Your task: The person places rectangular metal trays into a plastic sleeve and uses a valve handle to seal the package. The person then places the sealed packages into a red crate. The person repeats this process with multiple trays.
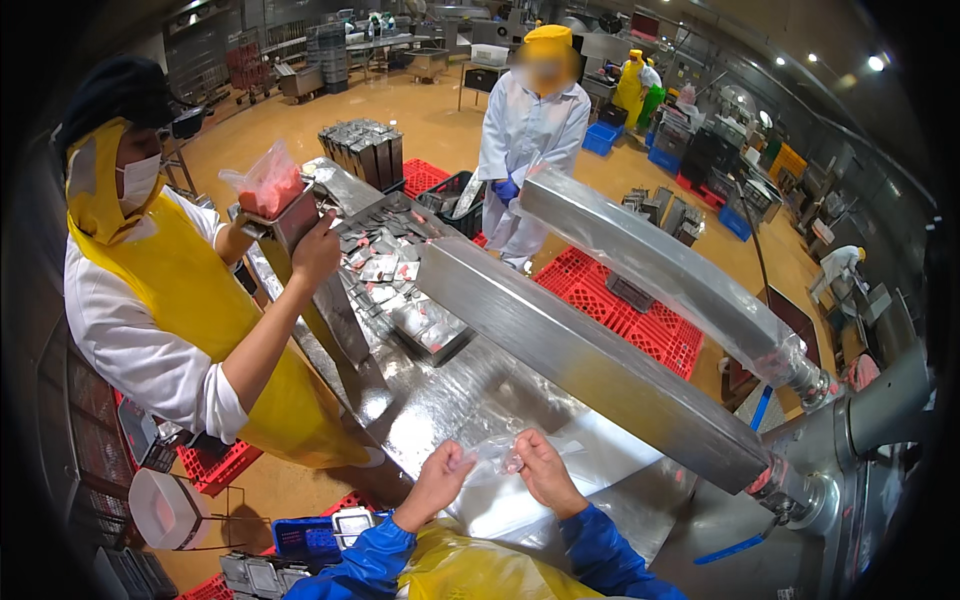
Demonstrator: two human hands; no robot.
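A clear plastic bag [487, 459] is stretched between my hands above the stainless steel table [510, 397]. My left hand [436, 480] pinches one side of it, and my right hand [546, 472] grips the other side. Beyond them a long rectangular steel filling tube [585, 360] slants over the table, with pink residue at its pipe joint. A second steel tube [645, 262], partly wrapped in clear film, runs roughly alongside it. To the left, a co-worker in a yellow apron holds up a tall metal mould [289, 225] with a clear bag of pink ground meat [271, 187] bulging from its top.
Metal plates and lids [390, 255] fill a tray at the table's far end. Red plastic pallets [547, 277] lie on the floor beyond the tubes. Another person [532, 135] in white stands past the table. A blue-handled valve [739, 551] juts out at lower right. A white bucket [166, 510] stands lower left.
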